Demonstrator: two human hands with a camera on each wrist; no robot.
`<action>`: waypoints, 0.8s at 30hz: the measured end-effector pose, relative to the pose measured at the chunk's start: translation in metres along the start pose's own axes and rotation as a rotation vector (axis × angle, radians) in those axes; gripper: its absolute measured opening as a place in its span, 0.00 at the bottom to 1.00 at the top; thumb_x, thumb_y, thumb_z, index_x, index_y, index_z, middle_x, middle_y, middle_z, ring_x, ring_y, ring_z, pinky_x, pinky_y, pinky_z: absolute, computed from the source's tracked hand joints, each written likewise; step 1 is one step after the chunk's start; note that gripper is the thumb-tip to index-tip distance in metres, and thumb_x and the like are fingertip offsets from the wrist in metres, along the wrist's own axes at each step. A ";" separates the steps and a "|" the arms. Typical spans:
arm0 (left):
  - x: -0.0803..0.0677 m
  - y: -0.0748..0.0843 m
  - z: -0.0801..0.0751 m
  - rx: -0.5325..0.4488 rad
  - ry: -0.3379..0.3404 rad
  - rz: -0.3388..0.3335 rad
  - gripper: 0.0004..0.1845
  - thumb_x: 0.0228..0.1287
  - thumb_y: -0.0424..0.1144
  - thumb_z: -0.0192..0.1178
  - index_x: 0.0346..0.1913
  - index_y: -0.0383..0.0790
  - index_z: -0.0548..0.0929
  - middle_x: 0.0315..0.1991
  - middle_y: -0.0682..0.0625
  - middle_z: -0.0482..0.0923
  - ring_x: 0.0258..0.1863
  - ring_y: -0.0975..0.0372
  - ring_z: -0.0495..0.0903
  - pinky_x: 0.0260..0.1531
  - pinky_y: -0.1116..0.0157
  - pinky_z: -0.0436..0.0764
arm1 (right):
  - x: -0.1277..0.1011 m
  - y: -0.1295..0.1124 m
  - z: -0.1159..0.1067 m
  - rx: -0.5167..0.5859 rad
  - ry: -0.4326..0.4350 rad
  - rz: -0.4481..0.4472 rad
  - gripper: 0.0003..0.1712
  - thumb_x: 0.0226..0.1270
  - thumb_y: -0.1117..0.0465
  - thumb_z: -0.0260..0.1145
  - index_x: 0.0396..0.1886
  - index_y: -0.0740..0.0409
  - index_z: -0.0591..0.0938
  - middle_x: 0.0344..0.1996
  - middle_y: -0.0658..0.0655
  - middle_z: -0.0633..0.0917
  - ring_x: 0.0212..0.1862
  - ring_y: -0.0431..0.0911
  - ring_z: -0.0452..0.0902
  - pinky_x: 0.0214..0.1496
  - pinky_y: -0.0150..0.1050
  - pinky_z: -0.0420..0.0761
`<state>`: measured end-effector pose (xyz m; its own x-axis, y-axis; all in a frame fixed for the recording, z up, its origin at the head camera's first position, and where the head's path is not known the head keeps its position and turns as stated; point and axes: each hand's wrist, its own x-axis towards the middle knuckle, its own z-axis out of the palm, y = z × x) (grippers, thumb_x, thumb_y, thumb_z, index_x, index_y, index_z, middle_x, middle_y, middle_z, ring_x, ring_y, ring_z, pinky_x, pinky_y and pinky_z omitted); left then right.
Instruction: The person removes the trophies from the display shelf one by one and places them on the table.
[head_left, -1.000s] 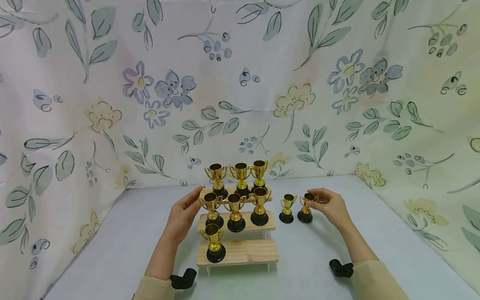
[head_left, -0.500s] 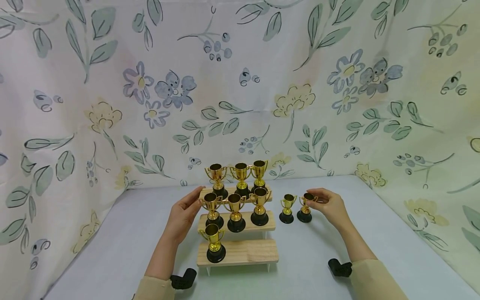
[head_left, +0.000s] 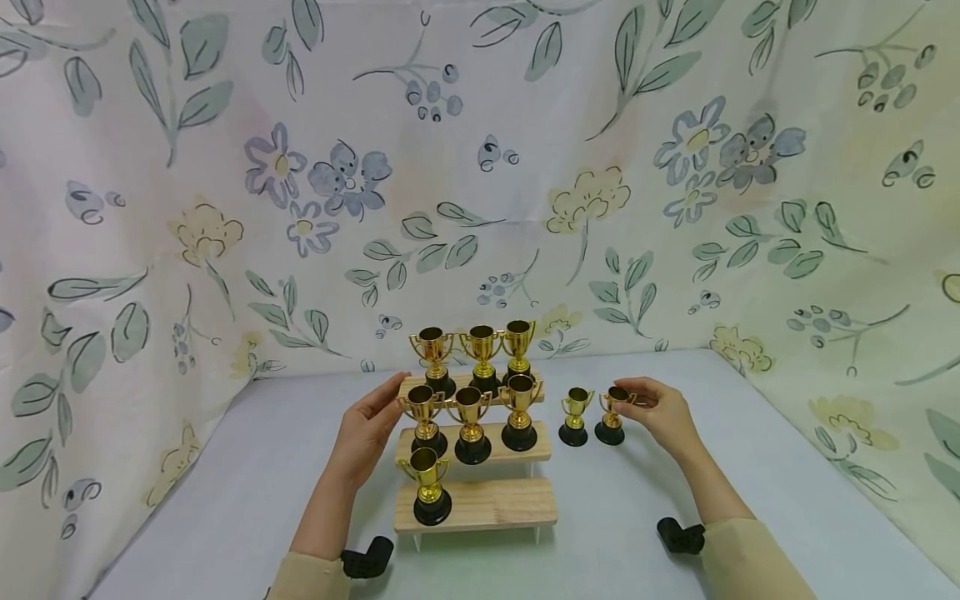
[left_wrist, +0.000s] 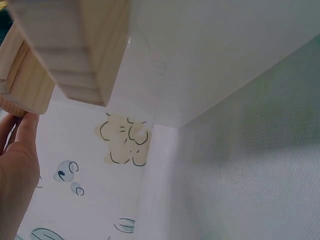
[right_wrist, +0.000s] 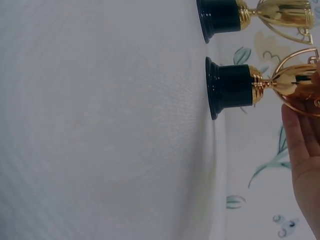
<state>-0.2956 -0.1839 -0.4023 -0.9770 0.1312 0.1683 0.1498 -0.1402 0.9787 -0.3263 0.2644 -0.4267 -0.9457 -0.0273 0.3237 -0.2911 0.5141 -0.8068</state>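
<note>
My right hand [head_left: 660, 412] pinches a small gold trophy cup [right_wrist: 295, 82] at its bowl, thumb in front and fingers behind. The trophy is upright, its black base right at the white tabletop. Just left of it stands a second gold trophy [head_left: 577, 402]. My left hand [head_left: 367, 429] holds the left end of the top shelf of a three-step wooden stand [head_left: 517, 504]. In the left wrist view, the fingers [left_wrist: 27, 131] meet the end of a wooden plank [left_wrist: 75, 55].
Trophies line the top shelf, such as one at its left [head_left: 432, 346], and the middle shelf, including one at its right [head_left: 519, 400]. One trophy [head_left: 429, 479] stands left on the bottom shelf. A floral cloth [head_left: 480, 183] hangs behind the white table [head_left: 607, 517].
Almost nothing moves. The right hand and the trophy in it shift very slightly, while the left hand stays on the stand.
</note>
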 end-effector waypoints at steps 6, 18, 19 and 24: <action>0.000 0.000 0.000 0.004 0.009 -0.002 0.31 0.74 0.35 0.54 0.76 0.38 0.60 0.77 0.46 0.57 0.68 0.76 0.69 0.63 0.83 0.71 | 0.002 0.002 0.000 -0.001 0.001 0.004 0.25 0.62 0.56 0.73 0.58 0.60 0.82 0.53 0.64 0.86 0.40 0.24 0.78 0.44 0.25 0.81; -0.001 0.000 -0.001 0.003 0.004 -0.007 0.31 0.74 0.35 0.54 0.76 0.37 0.60 0.77 0.45 0.57 0.62 0.80 0.72 0.61 0.83 0.72 | 0.001 0.001 0.000 -0.004 -0.009 0.022 0.28 0.62 0.54 0.73 0.59 0.60 0.81 0.54 0.64 0.85 0.40 0.26 0.78 0.43 0.25 0.81; -0.001 0.000 -0.001 0.002 0.004 -0.008 0.31 0.74 0.35 0.54 0.76 0.38 0.60 0.77 0.45 0.57 0.63 0.79 0.72 0.61 0.83 0.72 | 0.001 0.001 0.000 -0.002 -0.010 0.024 0.28 0.62 0.54 0.73 0.59 0.60 0.81 0.54 0.64 0.85 0.40 0.26 0.78 0.43 0.25 0.81; -0.001 -0.001 -0.001 0.007 0.000 -0.005 0.31 0.73 0.37 0.55 0.76 0.39 0.60 0.77 0.45 0.58 0.68 0.74 0.69 0.62 0.83 0.71 | 0.001 0.000 0.000 -0.004 -0.004 0.028 0.29 0.61 0.53 0.74 0.60 0.60 0.80 0.53 0.65 0.85 0.41 0.26 0.78 0.44 0.24 0.81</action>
<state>-0.2952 -0.1853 -0.4031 -0.9777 0.1322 0.1631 0.1456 -0.1329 0.9804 -0.3266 0.2643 -0.4260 -0.9542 -0.0165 0.2988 -0.2638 0.5178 -0.8138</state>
